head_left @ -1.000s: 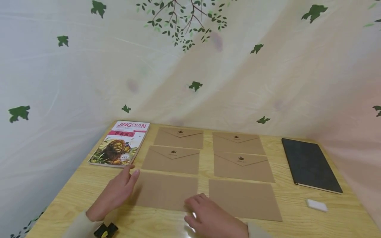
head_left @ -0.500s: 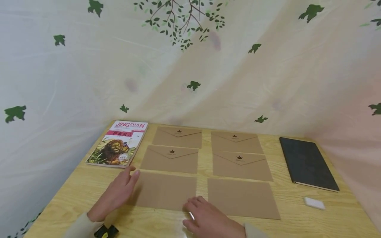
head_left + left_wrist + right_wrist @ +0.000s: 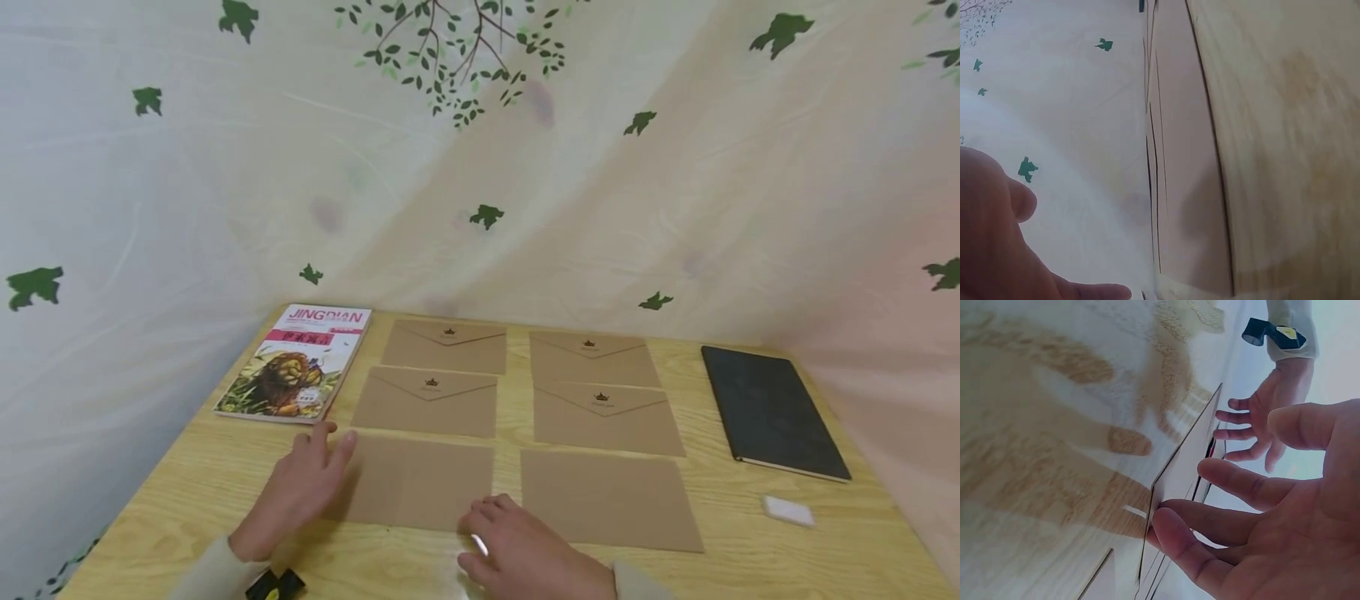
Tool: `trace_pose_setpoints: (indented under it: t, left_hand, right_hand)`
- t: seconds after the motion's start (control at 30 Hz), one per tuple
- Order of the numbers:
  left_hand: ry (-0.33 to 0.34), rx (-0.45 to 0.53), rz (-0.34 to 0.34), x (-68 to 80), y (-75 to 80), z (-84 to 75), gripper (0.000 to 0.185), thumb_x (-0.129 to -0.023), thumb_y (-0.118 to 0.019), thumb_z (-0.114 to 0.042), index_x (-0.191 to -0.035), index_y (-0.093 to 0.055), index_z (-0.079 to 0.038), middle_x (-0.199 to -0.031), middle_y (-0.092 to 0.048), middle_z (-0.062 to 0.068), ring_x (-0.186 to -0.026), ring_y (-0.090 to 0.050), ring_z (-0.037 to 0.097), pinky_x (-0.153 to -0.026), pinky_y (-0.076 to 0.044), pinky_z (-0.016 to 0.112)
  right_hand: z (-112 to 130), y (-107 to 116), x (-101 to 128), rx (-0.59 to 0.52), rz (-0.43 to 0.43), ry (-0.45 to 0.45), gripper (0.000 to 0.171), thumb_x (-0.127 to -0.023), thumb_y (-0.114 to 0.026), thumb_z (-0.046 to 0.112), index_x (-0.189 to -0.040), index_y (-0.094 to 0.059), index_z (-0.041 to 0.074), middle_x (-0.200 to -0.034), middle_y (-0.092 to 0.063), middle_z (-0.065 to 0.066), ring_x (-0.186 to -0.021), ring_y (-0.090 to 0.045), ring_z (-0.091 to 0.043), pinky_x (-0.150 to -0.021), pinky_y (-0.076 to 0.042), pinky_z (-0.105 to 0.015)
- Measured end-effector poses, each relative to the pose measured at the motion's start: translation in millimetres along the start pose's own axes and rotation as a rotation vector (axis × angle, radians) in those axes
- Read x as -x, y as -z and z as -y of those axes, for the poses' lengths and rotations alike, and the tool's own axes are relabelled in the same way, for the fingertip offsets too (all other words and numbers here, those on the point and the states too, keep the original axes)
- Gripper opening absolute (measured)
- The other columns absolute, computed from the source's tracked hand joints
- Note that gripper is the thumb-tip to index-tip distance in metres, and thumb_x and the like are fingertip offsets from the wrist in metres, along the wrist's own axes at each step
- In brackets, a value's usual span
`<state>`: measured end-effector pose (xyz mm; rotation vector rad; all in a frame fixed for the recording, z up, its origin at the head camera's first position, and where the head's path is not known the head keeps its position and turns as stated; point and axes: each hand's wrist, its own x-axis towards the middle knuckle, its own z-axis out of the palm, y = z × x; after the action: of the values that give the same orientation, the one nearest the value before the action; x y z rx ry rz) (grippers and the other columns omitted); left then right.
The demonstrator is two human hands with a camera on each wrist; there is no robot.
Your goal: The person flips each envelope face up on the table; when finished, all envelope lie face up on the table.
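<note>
Six brown envelopes lie in two columns on the wooden surface (image 3: 187, 475), and your hands are at the near-left envelope (image 3: 420, 482), which lies face down at the front of the left column. Your left hand (image 3: 303, 487) rests at its left edge with the fingers straight and spread, holding nothing. Your right hand (image 3: 517, 550) is at its near right corner; in the right wrist view the fingertips (image 3: 1169, 528) touch that corner, which stands a little off the wood (whether they pinch it, you cannot tell from these views). Just right of it lies the near-right envelope (image 3: 609, 500), also face down. Behind them sit four envelopes with flaps and small crown marks up: middle-left envelope (image 3: 427, 402), middle-right envelope (image 3: 606, 419), far-left envelope (image 3: 446, 347) and far-right envelope (image 3: 592, 360). A lion book (image 3: 296, 362) lies at the far left, a black notebook (image 3: 772, 412) at the right, with a white eraser (image 3: 787, 510) near it.
</note>
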<state>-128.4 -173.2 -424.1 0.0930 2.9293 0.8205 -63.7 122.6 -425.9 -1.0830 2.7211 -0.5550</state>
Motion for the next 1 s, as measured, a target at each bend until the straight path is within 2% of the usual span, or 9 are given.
trace_pose_setpoints:
  t: [0.27, 0.5, 0.73, 0.83, 1.0]
  left_hand:
    - [0.031, -0.005, 0.016, -3.2, -5.1, -3.5, 0.081, -0.095, -0.019, -0.063, -0.132, -0.039, 0.006, -0.117, -0.046, 0.035, -0.099, -0.051, 0.049, -0.082, -0.041, 0.06]
    - [0.052, 0.009, 0.015, -3.7, -4.5, -2.6, 0.075, -0.098, -0.022, -0.057, -0.132, -0.039, 0.007, -0.115, -0.051, 0.035, -0.104, -0.05, 0.051, -0.084, -0.04, 0.06]
    - [0.04, 0.025, 0.031, -4.1, -2.8, -1.2, 0.075, -0.099, -0.022, -0.056, -0.133, -0.037, 0.008, -0.115, -0.053, 0.036, -0.106, -0.05, 0.051, -0.085, -0.04, 0.06]
    - [0.031, 0.036, 0.015, -2.7, 0.4, -0.9, 0.075, -0.099, -0.022, -0.057, -0.134, -0.038, 0.007, -0.116, -0.054, 0.034, -0.108, -0.05, 0.049, -0.086, -0.039, 0.059]
    - [-0.012, 0.08, -0.047, 1.1, 9.6, -5.1, 0.064, -0.101, -0.028, -0.049, -0.133, -0.042, 0.004, -0.102, -0.06, 0.018, -0.093, -0.057, 0.033, -0.08, -0.043, 0.05]
  right_hand:
    - [0.0, -3.2, -0.8, 0.016, -0.038, 0.01, 0.028, -0.097, -0.051, 0.037, -0.108, -0.061, 0.014, -0.111, -0.058, 0.004, -0.112, -0.051, -0.021, -0.092, -0.044, -0.038]
    - [0.4, -4.3, -0.8, 0.015, -0.041, 0.019, 0.029, -0.097, -0.05, 0.039, -0.108, -0.061, 0.015, -0.113, -0.059, 0.004, -0.115, -0.05, -0.023, -0.093, -0.043, -0.04]
    - [-0.7, -5.7, 0.0, 0.026, -0.064, 0.035, 0.024, -0.097, -0.052, 0.035, -0.106, -0.062, 0.014, -0.113, -0.06, 0.003, -0.114, -0.051, -0.025, -0.092, -0.045, -0.042]
    - [-0.5, -6.2, 0.2, 0.023, -0.072, 0.036, 0.024, -0.096, -0.052, 0.033, -0.106, -0.062, 0.014, -0.112, -0.06, 0.004, -0.113, -0.052, -0.023, -0.092, -0.044, -0.041]
    - [-0.8, -4.7, 1.8, -0.022, -0.083, 0.002, 0.025, -0.096, -0.051, 0.034, -0.108, -0.061, 0.015, -0.111, -0.06, 0.006, -0.11, -0.052, -0.019, -0.091, -0.044, -0.038]
